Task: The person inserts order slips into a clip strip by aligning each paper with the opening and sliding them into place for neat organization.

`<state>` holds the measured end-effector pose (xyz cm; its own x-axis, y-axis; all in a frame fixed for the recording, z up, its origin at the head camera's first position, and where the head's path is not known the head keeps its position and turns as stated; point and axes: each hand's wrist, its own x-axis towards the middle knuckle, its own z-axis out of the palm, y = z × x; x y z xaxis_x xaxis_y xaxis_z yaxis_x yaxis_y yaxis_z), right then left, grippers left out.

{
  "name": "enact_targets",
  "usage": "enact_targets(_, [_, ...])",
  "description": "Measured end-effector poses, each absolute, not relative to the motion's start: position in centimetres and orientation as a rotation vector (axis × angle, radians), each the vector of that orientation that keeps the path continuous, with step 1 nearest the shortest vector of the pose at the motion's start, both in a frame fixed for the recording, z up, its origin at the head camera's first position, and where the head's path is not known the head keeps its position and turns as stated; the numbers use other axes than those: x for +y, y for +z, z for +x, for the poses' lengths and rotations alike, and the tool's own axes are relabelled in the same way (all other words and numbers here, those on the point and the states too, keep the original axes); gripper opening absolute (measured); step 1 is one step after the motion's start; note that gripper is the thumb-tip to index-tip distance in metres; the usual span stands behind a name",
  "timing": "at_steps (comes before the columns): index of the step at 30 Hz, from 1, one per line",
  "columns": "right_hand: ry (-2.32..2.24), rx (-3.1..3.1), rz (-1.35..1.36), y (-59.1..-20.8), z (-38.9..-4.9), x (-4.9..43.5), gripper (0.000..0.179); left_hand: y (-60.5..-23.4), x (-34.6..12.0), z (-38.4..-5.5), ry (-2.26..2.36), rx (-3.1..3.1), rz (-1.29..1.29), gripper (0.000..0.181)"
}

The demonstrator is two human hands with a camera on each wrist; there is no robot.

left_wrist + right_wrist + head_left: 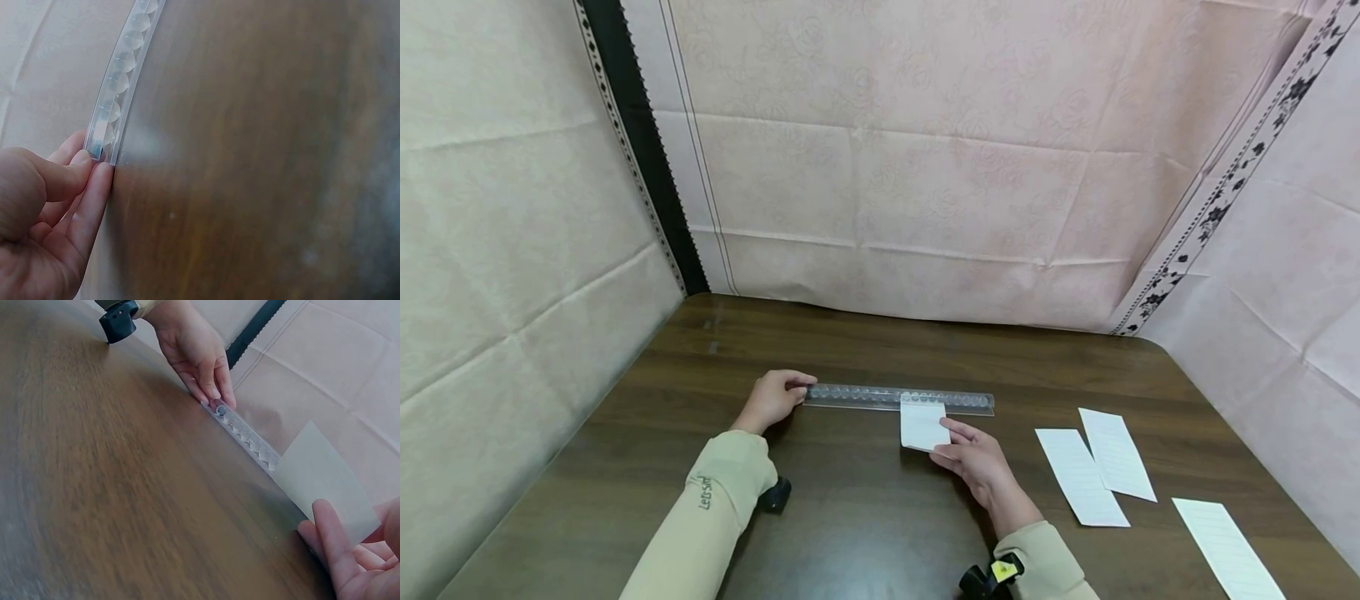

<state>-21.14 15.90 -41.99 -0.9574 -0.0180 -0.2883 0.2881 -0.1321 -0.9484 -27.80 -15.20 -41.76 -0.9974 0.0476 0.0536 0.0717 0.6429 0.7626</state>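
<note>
A clear plastic ruler (865, 397) with a row of rounded shapes along it lies crosswise on the brown table. My left hand (775, 396) pinches its left end between thumb and fingers, as the left wrist view shows up close on the ruler (122, 72). A white slip of paper (922, 425) meets the ruler right of its middle. My right hand (973, 462) holds this slip by its right side, fingers beneath and beside it. In the right wrist view the slip (325, 478) tilts up from the ruler (247, 440).
To the right lie three longer white paper slips: two overlapping (1082, 477) (1118, 454) and one nearer (1228, 550). Pale cloth hangs behind the table (850, 333) and along both sides. Dark wrist cameras sit on both sleeves.
</note>
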Motion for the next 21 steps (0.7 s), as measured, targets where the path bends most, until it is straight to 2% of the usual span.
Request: enact_targets(21, [-2.207, 1.93, 0.309, -42.06, -21.14, 16.67, 0.046, -41.73, -15.26, -27.76, -1.334, -2.814, -0.112, 0.021])
